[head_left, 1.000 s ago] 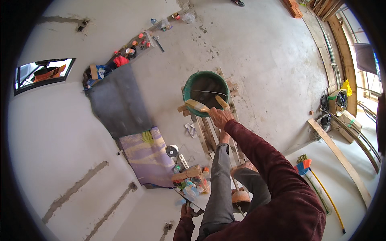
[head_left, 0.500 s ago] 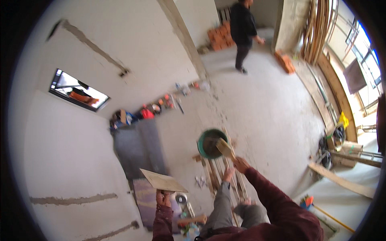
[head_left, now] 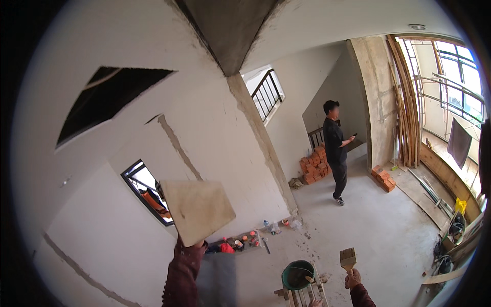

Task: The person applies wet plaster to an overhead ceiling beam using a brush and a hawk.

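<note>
My left hand (head_left: 193, 244) is raised on the left, closed under a flat, square, off-white board (head_left: 198, 211). The board hides most of its fingers. On the lower right, my right hand (head_left: 353, 279) grips the handle of a wide paintbrush (head_left: 348, 257), its bristles pointing up. Left of the brush and apart from it, a green bucket (head_left: 284, 281) stands on a wooden plank bench (head_left: 321, 287). Dark contents show inside the bucket, and a short light-coloured handle or stick is at its right rim.
A person (head_left: 336, 148) in dark clothes stands farther off beside stacked orange bricks (head_left: 314, 166). Small items and a red bag (head_left: 226, 248) line the wall base. Long timber boards (head_left: 405, 112) lean near the window. A small window (head_left: 148, 192) is behind the board.
The view has tilted up towards the walls and ceiling. The white board has been raised and faces me more. The brush has left the bucket and moved right, bristles up.
</note>
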The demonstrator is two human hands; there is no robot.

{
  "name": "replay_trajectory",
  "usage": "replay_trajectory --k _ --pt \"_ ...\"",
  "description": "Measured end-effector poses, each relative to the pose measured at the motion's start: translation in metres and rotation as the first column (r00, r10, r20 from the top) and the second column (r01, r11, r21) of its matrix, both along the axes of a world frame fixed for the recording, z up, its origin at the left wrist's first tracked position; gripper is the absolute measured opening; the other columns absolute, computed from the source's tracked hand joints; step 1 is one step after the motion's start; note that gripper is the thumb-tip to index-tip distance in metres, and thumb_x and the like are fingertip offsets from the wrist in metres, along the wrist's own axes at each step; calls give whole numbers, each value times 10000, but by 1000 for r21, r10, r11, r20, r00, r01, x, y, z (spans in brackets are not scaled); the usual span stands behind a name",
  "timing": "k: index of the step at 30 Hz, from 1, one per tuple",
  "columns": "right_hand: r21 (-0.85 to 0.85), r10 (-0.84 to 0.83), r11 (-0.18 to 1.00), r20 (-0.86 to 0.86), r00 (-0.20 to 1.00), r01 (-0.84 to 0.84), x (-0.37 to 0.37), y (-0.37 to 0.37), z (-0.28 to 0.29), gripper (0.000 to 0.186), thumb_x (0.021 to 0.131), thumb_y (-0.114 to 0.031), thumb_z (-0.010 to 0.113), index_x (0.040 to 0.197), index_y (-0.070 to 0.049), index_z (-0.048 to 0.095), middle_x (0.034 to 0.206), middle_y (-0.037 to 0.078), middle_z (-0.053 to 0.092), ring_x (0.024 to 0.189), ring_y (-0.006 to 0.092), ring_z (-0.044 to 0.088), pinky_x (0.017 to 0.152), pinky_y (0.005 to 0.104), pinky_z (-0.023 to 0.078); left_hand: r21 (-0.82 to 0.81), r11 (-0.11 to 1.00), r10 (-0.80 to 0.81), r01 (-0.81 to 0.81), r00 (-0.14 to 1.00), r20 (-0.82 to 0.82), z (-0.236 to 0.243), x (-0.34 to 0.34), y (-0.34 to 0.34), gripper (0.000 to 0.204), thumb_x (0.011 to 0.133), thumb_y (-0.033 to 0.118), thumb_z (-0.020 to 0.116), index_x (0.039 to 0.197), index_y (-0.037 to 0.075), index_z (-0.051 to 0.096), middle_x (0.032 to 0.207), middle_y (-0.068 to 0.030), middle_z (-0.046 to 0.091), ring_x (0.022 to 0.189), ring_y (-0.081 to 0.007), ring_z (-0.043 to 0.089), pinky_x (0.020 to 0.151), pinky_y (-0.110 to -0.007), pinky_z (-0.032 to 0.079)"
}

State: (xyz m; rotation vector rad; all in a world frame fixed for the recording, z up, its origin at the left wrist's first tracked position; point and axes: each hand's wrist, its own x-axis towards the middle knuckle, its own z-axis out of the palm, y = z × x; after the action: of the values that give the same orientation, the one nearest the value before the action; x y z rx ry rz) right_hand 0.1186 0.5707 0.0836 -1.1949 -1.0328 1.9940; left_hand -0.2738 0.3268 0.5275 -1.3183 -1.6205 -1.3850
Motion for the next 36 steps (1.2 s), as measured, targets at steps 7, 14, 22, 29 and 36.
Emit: replay_trajectory --k 7,14,22,29,36 --pt "107 41 994 -67 997 -34 -17 -14 31 211 919 -255 437 833 -63 455 527 29 423 348 121 388 305 273 318 103 992 -40 78 943 -331 147 31 41 334 776 104 629 1087 3 562 1125 -126 558 1016 -259 523 887 -367 392" --pt "150 11 989 -44 999 -5 -4 -10 39 223 915 -264 435 840 -56 465 545 44 447 352 128 397 312 276 331 46 959 -230 278 865 -446 243 91 61 234 790 68 605 1013 -3 600 1053 -131 595 943 -252 561 831 -352 427" --pt "120 -31 992 -123 992 46 0 -8 57 225 901 -253 472 807 -50 457 526 40 435 352 131 403 300 273 327 105 949 -197 297 819 -539 280 98 67 291 776 83 632 1044 -20 578 1080 -120 577 971 -240 540 887 -351 386" --pt "96 -20 995 -139 990 33 -2 -7 30 222 903 -249 465 808 -48 461 523 47 439 341 136 399 293 279 331 -5 979 -172 203 818 -550 291 108 64 264 784 83 631 1025 -15 587 1052 -115 592 955 -240 543 870 -345 386" --pt "106 -4 994 -149 989 20 2 -9 30 219 890 -267 484 810 -64 460 513 43 426 333 136 378 299 280 309 2 938 -271 347 734 -623 307 133 73 127 800 43 610 910 -16 590 858 -91 612 793 -191 560 745 -301 421"
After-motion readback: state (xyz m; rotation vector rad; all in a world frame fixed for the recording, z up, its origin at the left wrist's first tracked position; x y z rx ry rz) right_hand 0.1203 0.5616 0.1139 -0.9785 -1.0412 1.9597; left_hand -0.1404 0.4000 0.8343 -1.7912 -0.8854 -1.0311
